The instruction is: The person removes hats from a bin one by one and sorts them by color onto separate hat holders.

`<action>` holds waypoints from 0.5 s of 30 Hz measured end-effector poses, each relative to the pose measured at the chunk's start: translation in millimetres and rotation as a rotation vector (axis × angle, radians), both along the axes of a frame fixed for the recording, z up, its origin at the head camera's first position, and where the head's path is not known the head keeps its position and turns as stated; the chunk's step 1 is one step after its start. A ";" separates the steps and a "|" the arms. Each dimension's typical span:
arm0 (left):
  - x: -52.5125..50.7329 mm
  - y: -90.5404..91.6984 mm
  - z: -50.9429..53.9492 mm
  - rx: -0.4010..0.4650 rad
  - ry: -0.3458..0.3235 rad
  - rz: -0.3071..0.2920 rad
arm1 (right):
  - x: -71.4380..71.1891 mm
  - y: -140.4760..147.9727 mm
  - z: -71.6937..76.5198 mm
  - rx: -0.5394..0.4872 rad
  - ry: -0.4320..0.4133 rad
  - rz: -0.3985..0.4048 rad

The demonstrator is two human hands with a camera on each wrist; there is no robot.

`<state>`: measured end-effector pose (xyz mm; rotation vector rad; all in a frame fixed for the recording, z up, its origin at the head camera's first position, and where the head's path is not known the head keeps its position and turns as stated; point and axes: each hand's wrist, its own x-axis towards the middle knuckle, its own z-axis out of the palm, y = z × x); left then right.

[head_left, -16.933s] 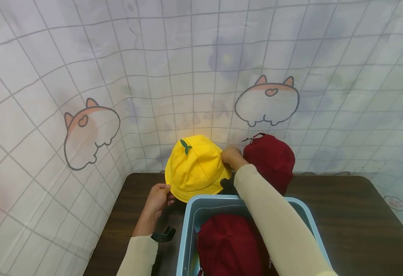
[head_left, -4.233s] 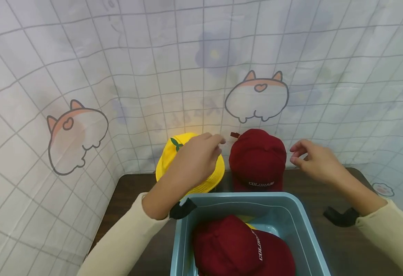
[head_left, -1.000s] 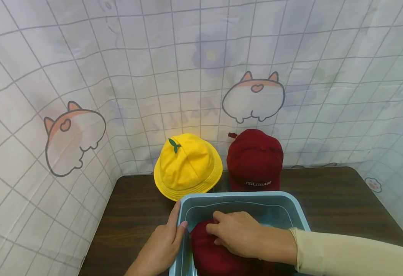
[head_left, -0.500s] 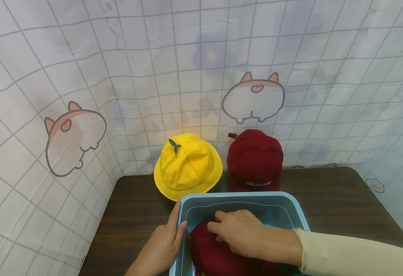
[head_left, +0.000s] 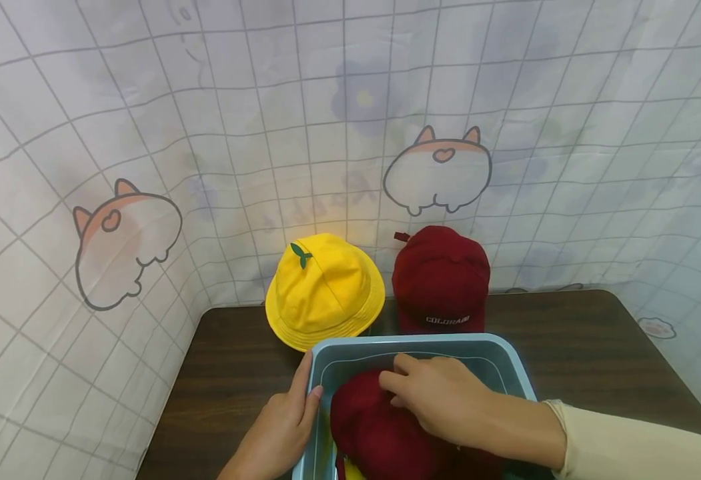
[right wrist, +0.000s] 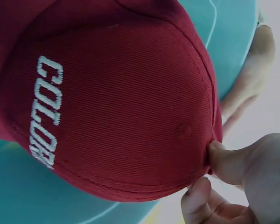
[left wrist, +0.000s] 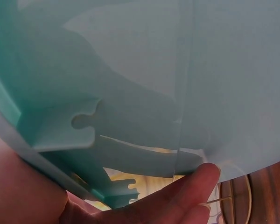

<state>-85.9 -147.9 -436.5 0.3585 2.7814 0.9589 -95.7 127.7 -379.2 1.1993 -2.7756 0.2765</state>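
Note:
A dark red cap point(head_left: 380, 427) lies in the light blue bin point(head_left: 410, 340). My right hand point(head_left: 446, 400) pinches its crown between thumb and fingers; in the right wrist view the hand point(right wrist: 233, 182) pinches the edge of the cap point(right wrist: 121, 102), whose white lettering shows. My left hand point(head_left: 278, 420) holds the bin's left rim, thumb on top. From below, the left wrist view shows that hand's fingers point(left wrist: 196, 191) against the bin's outer wall point(left wrist: 130, 70). Something yellow point(head_left: 353, 471) shows under the red cap; its shape is mostly hidden.
Behind the bin, a yellow bucket hat point(head_left: 326, 290) with a green sprout stands at the left and another dark red cap point(head_left: 443, 280) to its right. Both are on the dark wooden table point(head_left: 572, 360), close to a grid-patterned cloth point(head_left: 302, 120) at the back.
The left hand has come to the bin's rim and the right hand to the cap inside. Over the last half second, the right hand and the cap have shifted slightly right and up, uncovering more yellow.

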 end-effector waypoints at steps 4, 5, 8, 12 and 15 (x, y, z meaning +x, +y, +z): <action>1.1 0.4 -0.5 -0.010 0.035 -0.002 | 2.6 7.3 5.9 -0.056 0.013 -0.035; 1.3 0.4 -0.4 -0.010 0.037 -0.003 | 3.2 9.2 7.7 -0.071 0.017 -0.043; 1.5 0.2 -0.7 -0.013 0.039 -0.004 | 4.4 14.8 13.8 -0.117 0.039 -0.064; 1.0 0.0 -1.6 -0.019 0.042 -0.001 | 5.3 21.8 23.7 -0.180 0.076 -0.075; -0.1 -0.2 -2.4 -0.021 0.047 0.000 | 6.1 26.5 32.2 -0.231 0.118 -0.070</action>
